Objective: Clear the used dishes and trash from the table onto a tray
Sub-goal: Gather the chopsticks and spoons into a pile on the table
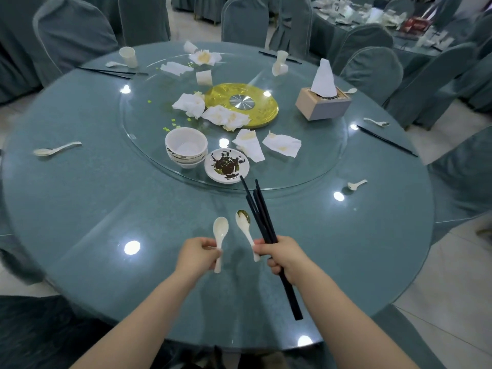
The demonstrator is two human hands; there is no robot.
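Both forearms reach over the near edge of the surface (pixel 80 209). My left hand (pixel 198 254) pinches the handle of 1 clean white spoon (pixel 220 237), bowl pointing away from me. My right hand (pixel 282 255) is curled round a bundle of black chopsticks (pixel 262 217) and also holds a second spoon (pixel 244 227), whose bowl carries a dark smear. I judge that the utensils are gathered in the hands so that they go to the tray in 1 trip; no tray is in view.

On the glass turntable (pixel 319 166), near its front rim, 1 stack of white bowls (pixel 186 147) stands just beside a sauce-stained small plate (pixel 226 165). Crumpled napkins (pixel 213 113) lie around the gold centre disc (pixel 255 107). More spoons, chopsticks and cups remain well apart round the surface.
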